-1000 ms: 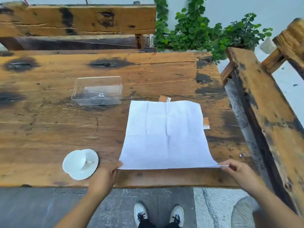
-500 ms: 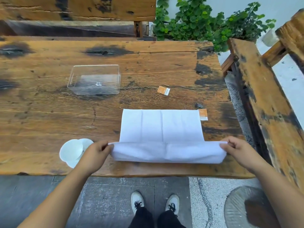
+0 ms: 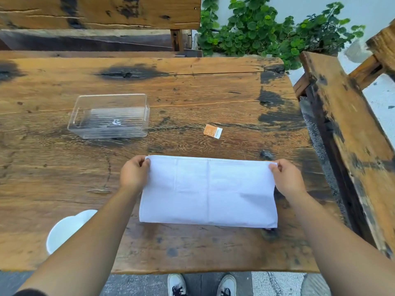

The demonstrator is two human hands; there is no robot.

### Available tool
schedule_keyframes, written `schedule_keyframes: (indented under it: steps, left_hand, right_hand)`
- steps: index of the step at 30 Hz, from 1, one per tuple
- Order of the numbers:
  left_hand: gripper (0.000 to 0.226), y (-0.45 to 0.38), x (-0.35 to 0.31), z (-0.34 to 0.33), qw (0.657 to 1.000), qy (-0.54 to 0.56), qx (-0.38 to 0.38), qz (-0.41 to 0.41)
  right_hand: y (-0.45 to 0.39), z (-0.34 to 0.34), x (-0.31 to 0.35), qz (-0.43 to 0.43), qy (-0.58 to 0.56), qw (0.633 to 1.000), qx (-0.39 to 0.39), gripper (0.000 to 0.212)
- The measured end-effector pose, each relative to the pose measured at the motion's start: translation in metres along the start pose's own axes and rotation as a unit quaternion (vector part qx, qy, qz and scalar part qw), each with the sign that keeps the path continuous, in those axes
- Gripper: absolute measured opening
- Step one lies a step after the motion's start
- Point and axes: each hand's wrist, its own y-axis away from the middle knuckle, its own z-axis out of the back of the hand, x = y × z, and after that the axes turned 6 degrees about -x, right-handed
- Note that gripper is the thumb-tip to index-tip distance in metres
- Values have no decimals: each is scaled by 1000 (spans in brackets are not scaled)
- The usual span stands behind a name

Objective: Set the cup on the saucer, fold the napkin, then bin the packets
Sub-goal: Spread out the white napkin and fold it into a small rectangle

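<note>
A white napkin (image 3: 208, 191) lies folded in half on the wooden table (image 3: 192, 92), its loose edges at the far side. My left hand (image 3: 134, 173) pinches its far left corner and my right hand (image 3: 287, 178) pinches its far right corner. One orange packet (image 3: 212, 131) lies beyond the napkin. A second packet seen earlier is hidden. The white cup and saucer (image 3: 66, 228) sit at the near left, mostly covered by my left forearm. A clear plastic bin (image 3: 110, 116) stands empty at the far left.
A wooden bench (image 3: 352, 142) runs along the table's right side and another bench (image 3: 96, 13) stands beyond the far edge. Green plants (image 3: 267, 33) grow at the back right. My shoes (image 3: 201, 284) show below the table's near edge.
Both hands carried the napkin's near edge up and over to the far edge, folding it in half. The second packet by the napkin's right side is no longer visible.
</note>
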Motion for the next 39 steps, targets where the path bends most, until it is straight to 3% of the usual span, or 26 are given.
schedule_keyframes:
  steps: [7,10,13,15,17,22,25,27,29,33,36,39]
  left_hand:
    - [27,-27,9,-36,996,-93,-2,7]
    - [48,-15,13,-50,979,-184,-37,-75]
    - [63,19,15,-71,922,-286,22,-262]
    - [65,38,27,-83,870,-349,92,-336]
    - [71,46,45,-86,849,-391,136,-328]
    - [69,52,62,-86,860,-398,141,-287]
    - [68,61,63,-80,869,-394,151,-259]
    - [71,67,66,-73,871,-398,152,-245]
    - [74,75,68,-69,871,-402,153,-237]
    - [72,79,65,-68,873,-400,153,-232]
    - [70,79,66,-68,874,-396,157,-233]
    - [70,78,65,-65,874,-390,169,-235]
  right_hand:
    - [-18,-29,-3,-29,55,997,-54,24]
    - [1,-41,-1,66,114,985,-110,42]
    - [37,-63,2,205,216,954,-42,61]
    - [58,-79,-1,264,256,930,27,67]
    - [67,-88,-8,288,281,913,69,71]
    - [64,-87,-14,288,275,911,103,74]
    - [77,-74,-14,207,215,953,55,71]
    - [90,-59,-18,70,148,986,0,70]
    - [103,-46,-23,-59,99,993,0,71]
    - [107,-34,-20,-181,11,982,56,70]
    - [102,-28,-13,-304,-173,932,98,42]
    - [101,-20,-13,-358,-237,894,130,25]
